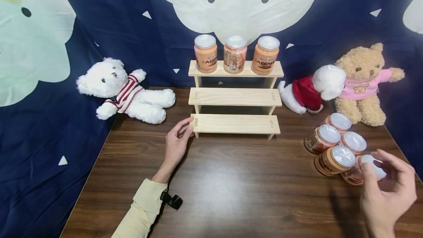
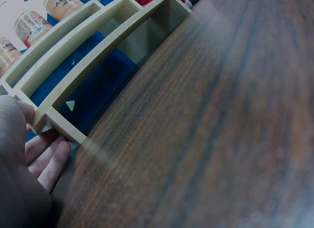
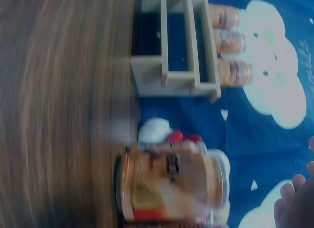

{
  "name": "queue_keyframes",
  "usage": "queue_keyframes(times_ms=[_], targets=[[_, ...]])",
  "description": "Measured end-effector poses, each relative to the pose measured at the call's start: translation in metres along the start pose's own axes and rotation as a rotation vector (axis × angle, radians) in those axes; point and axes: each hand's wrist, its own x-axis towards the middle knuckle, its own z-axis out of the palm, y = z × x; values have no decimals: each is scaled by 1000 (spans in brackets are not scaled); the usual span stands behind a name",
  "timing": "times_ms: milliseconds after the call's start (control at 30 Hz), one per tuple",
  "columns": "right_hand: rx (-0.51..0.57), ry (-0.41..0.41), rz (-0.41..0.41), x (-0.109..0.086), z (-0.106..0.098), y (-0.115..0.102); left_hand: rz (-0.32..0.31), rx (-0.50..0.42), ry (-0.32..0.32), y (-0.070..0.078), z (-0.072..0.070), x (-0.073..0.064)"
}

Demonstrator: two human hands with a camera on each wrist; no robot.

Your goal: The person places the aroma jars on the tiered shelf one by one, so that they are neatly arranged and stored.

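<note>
A three-tier wooden display rack stands at the middle back. My left hand grips the left end of its lowest tier, with thumb and fingers round the corner in the left wrist view. Three orange jars with pale lids, the middle one turned to its printed back, line the top tier. Several similar jars cluster on the table at the right. Over the nearest jar hovers my right hand, fingers loosely bent and holding nothing. The right wrist view shows that hand apart from a blurred jar.
At the left back lies a white teddy bear in a striped top. A white plush in red and a tan bear in pink sit behind the jars. Dark blue cloth hangs behind the brown wooden table.
</note>
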Motion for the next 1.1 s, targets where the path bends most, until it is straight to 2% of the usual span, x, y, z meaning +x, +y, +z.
queue_keyframes(times_ms=[133,200,333,433,467,633,833,933,1000,1100], targets=[[-92,0,27,8,-16,1,-4,-3,6,0,0,-1],[-222,-14,45,12,-23,1,-5,-8,5,0,0,-1],[-600,-52,75,18,-35,0,-4,-19,3,1,0,-1],[-785,-90,114,21,-45,1,3,-21,8,1,0,-2],[-811,-98,133,22,-48,3,9,-20,11,0,1,-1],[-869,-101,241,21,-65,11,43,-34,9,-4,2,-1],[-829,-69,395,19,-76,18,97,-76,2,-13,0,0],[-725,-26,478,19,-79,21,75,-61,6,-10,0,0],[-632,12,515,19,-81,22,44,-35,7,-3,1,-1],[-645,8,528,17,-82,24,8,-22,0,1,1,-1]])
